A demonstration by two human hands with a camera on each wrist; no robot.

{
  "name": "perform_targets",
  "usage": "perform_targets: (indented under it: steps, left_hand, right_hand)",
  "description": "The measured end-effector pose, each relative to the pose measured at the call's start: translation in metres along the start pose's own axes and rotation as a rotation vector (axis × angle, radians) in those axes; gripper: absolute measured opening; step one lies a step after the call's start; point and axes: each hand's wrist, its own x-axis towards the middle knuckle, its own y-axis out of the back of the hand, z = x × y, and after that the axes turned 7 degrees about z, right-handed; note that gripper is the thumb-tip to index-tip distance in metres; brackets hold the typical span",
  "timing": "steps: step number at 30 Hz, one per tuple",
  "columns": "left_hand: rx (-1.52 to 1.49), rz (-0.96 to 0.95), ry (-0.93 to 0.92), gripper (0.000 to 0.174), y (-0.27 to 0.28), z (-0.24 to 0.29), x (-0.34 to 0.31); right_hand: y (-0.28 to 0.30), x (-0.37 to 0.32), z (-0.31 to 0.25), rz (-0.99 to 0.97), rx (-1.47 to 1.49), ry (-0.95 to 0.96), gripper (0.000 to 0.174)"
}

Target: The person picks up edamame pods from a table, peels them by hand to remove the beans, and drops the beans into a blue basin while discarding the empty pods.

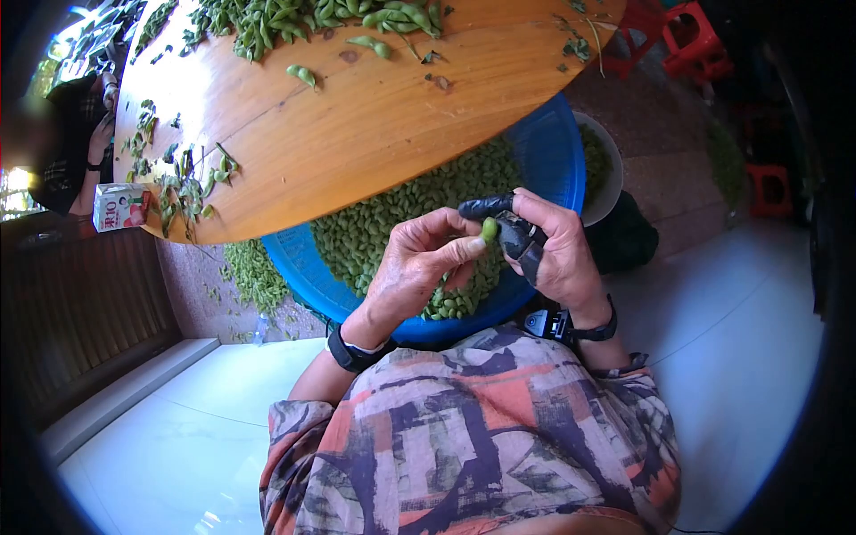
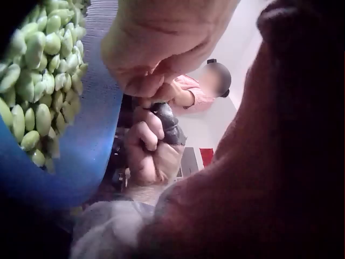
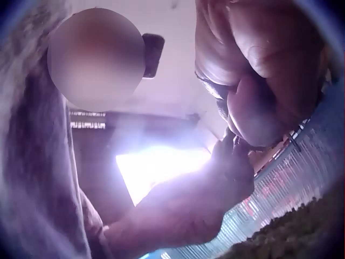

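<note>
Between thumb and finger, my left hand (image 1: 415, 263) pinches a green edamame pod (image 1: 489, 230). My right hand (image 1: 563, 250) meets it there, its black-wrapped thumb and forefinger closing about the pod's other side. Both hands are over a big blue basket (image 1: 571, 147) filled with shelled green beans (image 1: 357, 241). In the left wrist view, the beans (image 2: 43, 116) appear beside the basket's wall, and the right hand (image 2: 153, 154) has curled fingers against the left fingertips. The right wrist view also shows the fingertips together, the pod hidden among them.
A wooden table (image 1: 357, 134) overhangs the basket's far side, with heaped edamame pods (image 1: 267, 22), loose leaves and a juice carton (image 1: 122, 207). A white bowl (image 1: 613, 192) stands right of the basket. Empty-looking pods (image 1: 254, 275) cover the floor at left. Red stools (image 1: 695, 43) stand far right.
</note>
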Motion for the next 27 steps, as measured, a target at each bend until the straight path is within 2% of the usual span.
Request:
perform_targets:
  steps: [1, 3, 5, 6, 8, 9, 12, 17, 20, 21, 23, 27]
  left_hand:
    - [-0.001, 0.001, -0.002, 0.011, 0.0, -0.002, 0.0]
    - [0.094, 0.012, -0.071, 0.012, -0.002, -0.003, -0.002]
    - [0.147, 0.044, -0.084, 0.012, -0.006, -0.001, -0.007]
    - [0.2, 0.074, -0.097, 0.013, -0.007, -0.001, -0.008]
    - [0.221, 0.081, -0.086, 0.013, -0.008, -0.001, -0.009]
    - [0.243, 0.087, -0.071, 0.014, -0.009, -0.002, -0.01]
    - [0.203, 0.095, -0.101, 0.015, -0.008, -0.006, -0.01]
    - [0.097, 0.169, -0.085, 0.023, -0.004, -0.009, -0.006]
    - [-0.037, 0.117, -0.085, 0.025, 0.003, -0.011, -0.002]
    - [-0.04, 0.117, -0.088, 0.025, 0.004, -0.011, -0.002]
    - [-0.101, 0.069, -0.032, 0.026, 0.006, -0.011, -0.002]
    - [-0.044, 0.123, -0.018, 0.024, 0.003, -0.011, -0.009]
  right_hand:
    - [-0.001, 0.0, 0.001, 0.054, -0.144, 0.164, 0.013]
    - [-0.001, -0.003, 0.0, 0.048, -0.153, 0.154, 0.014]
    - [0.003, -0.008, 0.002, -0.01, 0.072, -0.066, 0.01]
    - [0.003, -0.008, 0.001, -0.012, 0.071, -0.064, 0.01]
    - [0.001, -0.007, -0.002, -0.011, 0.301, -0.249, 0.017]
    - [-0.001, -0.007, -0.001, -0.013, 0.3, -0.25, 0.017]
    - [-0.001, -0.004, 0.012, -0.091, 0.443, -0.107, 0.038]
    - [-0.015, 0.001, 0.023, -0.064, 0.394, 0.017, 0.036]
    - [-0.023, 0.005, 0.017, -0.076, 0.366, 0.034, 0.038]
    - [-0.023, 0.006, 0.021, -0.079, 0.363, 0.035, 0.038]
    - [-0.021, 0.008, 0.032, -0.117, 0.544, -0.026, 0.036]
    - [-0.024, 0.007, 0.02, -0.098, 0.562, -0.043, 0.034]
